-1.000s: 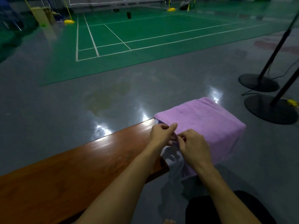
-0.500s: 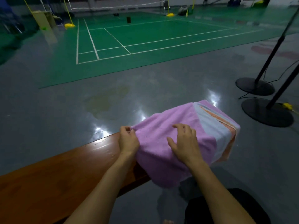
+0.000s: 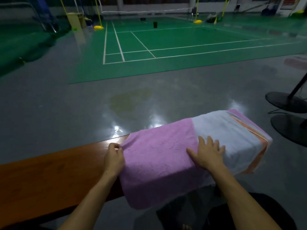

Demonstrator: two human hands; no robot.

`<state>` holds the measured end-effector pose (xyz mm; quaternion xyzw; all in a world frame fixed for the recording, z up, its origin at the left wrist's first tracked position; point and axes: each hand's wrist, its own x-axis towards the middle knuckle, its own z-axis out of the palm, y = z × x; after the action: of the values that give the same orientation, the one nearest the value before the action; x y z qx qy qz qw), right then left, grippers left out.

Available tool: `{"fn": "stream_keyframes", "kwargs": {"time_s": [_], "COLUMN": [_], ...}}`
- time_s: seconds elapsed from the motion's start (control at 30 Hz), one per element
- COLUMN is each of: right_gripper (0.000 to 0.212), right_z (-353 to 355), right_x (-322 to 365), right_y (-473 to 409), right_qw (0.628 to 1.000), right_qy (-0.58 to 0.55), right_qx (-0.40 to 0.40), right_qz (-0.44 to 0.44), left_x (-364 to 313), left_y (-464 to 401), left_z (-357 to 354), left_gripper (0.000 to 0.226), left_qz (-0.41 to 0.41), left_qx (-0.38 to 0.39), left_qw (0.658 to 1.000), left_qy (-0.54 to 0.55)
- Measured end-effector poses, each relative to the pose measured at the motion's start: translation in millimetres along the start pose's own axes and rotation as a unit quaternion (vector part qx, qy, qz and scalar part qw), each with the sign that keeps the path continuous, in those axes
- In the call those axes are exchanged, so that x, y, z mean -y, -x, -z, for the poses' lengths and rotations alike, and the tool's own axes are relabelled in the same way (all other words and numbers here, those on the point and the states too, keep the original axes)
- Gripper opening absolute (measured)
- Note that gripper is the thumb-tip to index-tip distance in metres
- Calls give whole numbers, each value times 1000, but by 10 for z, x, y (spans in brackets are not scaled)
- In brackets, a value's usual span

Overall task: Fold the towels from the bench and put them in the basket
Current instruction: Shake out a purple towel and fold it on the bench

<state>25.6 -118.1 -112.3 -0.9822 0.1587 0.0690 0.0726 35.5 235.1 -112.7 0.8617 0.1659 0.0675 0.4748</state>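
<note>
Sports-hall setting: long brown wooden bench (image 3: 49,176) carrying a pink terry towel (image 3: 157,163) over a pale blue towel (image 3: 232,135). Left hand (image 3: 114,156) pinches its corner; right hand (image 3: 207,153) presses flat, apparently. Long axis follows the bench; the overhanging near edge may drag it floorward.

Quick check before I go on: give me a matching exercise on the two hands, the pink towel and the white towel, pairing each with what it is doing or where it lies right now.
Column one:
1. left hand
2. right hand
3. pink terry towel
4. white towel with orange stripes

Column two:
A. lies at the right end of the brown wooden bench, partly under the other towel
B. rests flat with fingers spread where the two towels meet
C. pinches a towel corner
D. draped over the bench, hanging off its near edge

Pairs: 1-C, 2-B, 3-D, 4-A
</note>
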Motion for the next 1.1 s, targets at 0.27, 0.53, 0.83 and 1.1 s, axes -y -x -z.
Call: {"fn": "stream_keyframes", "kwargs": {"time_s": [0.27,0.53,0.83,1.1], "right_gripper": [90,68,81,79], "right_z": [-222,-509,-478,-712], "right_x": [968,1618,1938,2008], "right_y": [297,505,576,519], "right_qw": [980,938,935,939], "right_qy": [66,88,77,52], "right_qx": [21,67,1,17], "right_qz": [187,329,347,338], "left_x": [457,1149,1078,1266], "left_y": [69,165,192,32], "left_z": [872,1753,1657,1242], "left_gripper": [6,8,41,80], "left_qz": [12,116,0,-109], "left_qx": [-32,-51,-103,63], "left_qw": [999,992,982,900], "left_qy": [7,0,-156,-417]}}
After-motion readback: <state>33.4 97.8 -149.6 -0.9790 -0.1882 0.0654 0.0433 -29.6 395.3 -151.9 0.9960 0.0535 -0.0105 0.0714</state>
